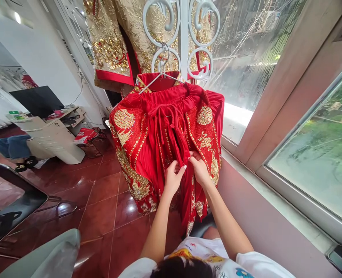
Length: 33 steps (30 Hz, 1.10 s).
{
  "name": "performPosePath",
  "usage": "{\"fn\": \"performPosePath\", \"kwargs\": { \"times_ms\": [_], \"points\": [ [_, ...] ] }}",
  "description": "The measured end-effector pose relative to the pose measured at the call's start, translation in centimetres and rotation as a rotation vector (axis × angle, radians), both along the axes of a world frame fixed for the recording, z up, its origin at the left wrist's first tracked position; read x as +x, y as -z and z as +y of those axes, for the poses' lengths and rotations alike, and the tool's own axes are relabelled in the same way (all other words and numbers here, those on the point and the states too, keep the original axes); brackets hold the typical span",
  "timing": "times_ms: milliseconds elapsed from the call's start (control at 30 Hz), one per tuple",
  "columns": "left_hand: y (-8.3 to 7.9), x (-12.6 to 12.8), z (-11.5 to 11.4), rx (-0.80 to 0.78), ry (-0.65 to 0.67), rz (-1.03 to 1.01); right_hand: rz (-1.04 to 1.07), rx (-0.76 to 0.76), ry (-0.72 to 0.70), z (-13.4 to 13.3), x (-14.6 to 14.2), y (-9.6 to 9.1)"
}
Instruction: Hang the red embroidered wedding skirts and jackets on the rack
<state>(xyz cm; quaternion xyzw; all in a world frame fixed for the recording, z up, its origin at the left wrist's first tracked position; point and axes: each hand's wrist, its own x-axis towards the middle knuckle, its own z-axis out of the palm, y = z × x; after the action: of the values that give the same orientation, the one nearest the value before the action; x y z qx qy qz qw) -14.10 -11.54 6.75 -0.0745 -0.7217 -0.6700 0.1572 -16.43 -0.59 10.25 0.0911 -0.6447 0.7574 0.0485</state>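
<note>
A red skirt (147,133) with gold beading and a tied drawstring (173,116) hangs in front of me, over a red jacket (124,119) with gold embroidery. Both hang from a metal hanger (162,65). My left hand (174,177) is closed on a fold of the skirt's red cloth below the drawstring, thumb uppermost. Just to its right, my right hand (199,166) pinches the same cloth, its fingertips partly hidden in the folds.
White scrollwork (184,34) carries the hanger, with gold sequined garments (109,50) behind. A window (318,146) and sill stand at right. On the left are a black chair (20,200), a desk (47,137) with a monitor (37,101), and a person's legs (11,146).
</note>
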Motion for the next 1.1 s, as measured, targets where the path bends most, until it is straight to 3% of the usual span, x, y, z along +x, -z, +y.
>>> {"fn": "performPosePath", "kwargs": {
  "times_ms": [100, 233, 400, 567, 667, 767, 933, 1100],
  "points": [
    [-0.1, 0.8, -1.1, -0.010, -0.021, -0.016, 0.116, 0.112, 0.056, -0.3, 0.4, -0.1],
    [-0.3, 2.2, -2.5, 0.046, -0.107, -0.008, 0.362, 0.412, 0.258, -1.3, 2.1, -0.5],
    [-0.4, 3.1, -3.4, 0.045, -0.184, 0.016, 0.315, 0.748, 0.117, -2.9, 3.9, -0.9],
    [-0.4, 3.3, -4.0, 0.014, -0.193, 0.025, 0.279, 0.936, 0.031, -3.2, 4.1, -1.2],
    [-0.3, 3.3, -4.1, -0.024, -0.173, 0.043, 0.202, 0.960, 0.021, -3.0, 4.0, -1.6],
    [-0.1, 3.2, -4.1, -0.034, -0.162, 0.053, 0.161, 0.884, 0.007, -2.9, 4.0, -1.7],
    [0.1, 3.0, -3.8, -0.023, -0.134, 0.039, 0.236, 0.849, 0.071, -2.7, 4.0, -1.6],
    [0.1, 2.9, -3.7, -0.050, -0.161, 0.036, 0.285, 0.923, 0.152, -2.6, 4.4, -1.7]
  ]
}}
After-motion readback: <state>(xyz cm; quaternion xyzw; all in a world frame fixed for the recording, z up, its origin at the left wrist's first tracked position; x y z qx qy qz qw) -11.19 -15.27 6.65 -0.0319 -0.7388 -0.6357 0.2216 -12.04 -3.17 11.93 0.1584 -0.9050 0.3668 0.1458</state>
